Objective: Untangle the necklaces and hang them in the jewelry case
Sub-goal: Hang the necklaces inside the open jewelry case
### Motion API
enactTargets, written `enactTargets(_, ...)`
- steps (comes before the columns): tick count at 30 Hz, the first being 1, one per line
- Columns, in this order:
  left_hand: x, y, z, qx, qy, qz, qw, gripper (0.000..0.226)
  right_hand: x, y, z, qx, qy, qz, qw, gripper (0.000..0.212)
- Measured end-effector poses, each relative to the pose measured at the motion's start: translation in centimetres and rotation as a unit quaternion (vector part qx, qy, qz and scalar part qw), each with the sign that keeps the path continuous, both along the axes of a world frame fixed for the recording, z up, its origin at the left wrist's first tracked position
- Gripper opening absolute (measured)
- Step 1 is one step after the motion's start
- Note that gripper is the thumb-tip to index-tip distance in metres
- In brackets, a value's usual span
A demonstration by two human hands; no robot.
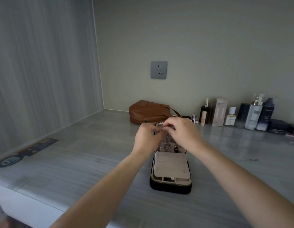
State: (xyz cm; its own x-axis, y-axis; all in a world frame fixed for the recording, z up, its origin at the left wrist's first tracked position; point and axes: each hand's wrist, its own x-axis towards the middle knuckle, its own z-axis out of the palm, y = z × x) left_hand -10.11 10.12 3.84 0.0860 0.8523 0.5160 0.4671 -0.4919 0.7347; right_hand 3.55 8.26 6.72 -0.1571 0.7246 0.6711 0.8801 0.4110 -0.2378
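1. Sitting open on the grey countertop, the jewelry case is showing its black zipped base nearest the camera, with its lid standing up at the far end.
2. Left of the case, a broad stretch of counter is running out to the striped side panel. A dark card is lying well left of the case, close along that panel.
3. The counter's front edge is cutting across near-left of the case, well apart from it.
4. Just behind the case, a brown leather bag is crowding the lid, and a wall socket is sitting high above it.
5. Behind and to the right of the case, a row of cosmetic bottles and boxes is lining the back wall.
6. A beige padded flap is lying flat over the case's base, with compartments peeking out at its near edge.
7. The necklaces are hanging in a cluster inside the lid, pendants dangling just above the flap.
8. The left hand is hovering at the top of the lid, fingers curled in and pinching a small metal piece at the top of the necklaces.
9. The right hand is meeting it there, almost touching it, fingertips pinched tight on the same little piece, knuckles hiding much of the lid.
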Motion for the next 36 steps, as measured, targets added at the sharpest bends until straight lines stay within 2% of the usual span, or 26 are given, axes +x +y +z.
enactTargets(5, -0.2, 0.2, -0.1, -0.027, -0.016, 0.001, 0.999, 0.02, 0.3, 0.4, -0.9, -0.003, -0.005, -0.004, 1.0, 0.011)
enactTargets(9, -0.3, 0.2, -0.2, -0.051, -0.045, 0.01, 0.998, 0.007, 0.3, 0.6, -0.8, 0.014, -0.001, -0.004, 1.0, 0.009)
enactTargets(13, -0.3, 0.4, -0.3, -0.07, -0.051, 0.024, 0.996, 0.011, 0.3, 0.8, -0.7, 0.047, 0.0, -0.028, 0.999, 0.008)
enactTargets(19, 0.2, -0.5, -0.1, -0.048, -0.047, 0.06, 0.996, 0.014, -0.5, 0.7, -1.3, 0.073, 0.014, -0.088, 0.993, 0.007)
enactTargets(28, 0.4, -1.5, -0.6, -0.033, -0.1, 0.037, 0.994, 0.014, -1.2, 0.7, -1.5, 0.137, -0.005, -0.102, 0.985, 0.014)
enactTargets(36, 0.3, -1.3, -0.9, -0.043, -0.15, 0.046, 0.987, 0.029, -0.9, 0.8, -1.8, 0.176, -0.068, -0.088, 0.978, 0.017)
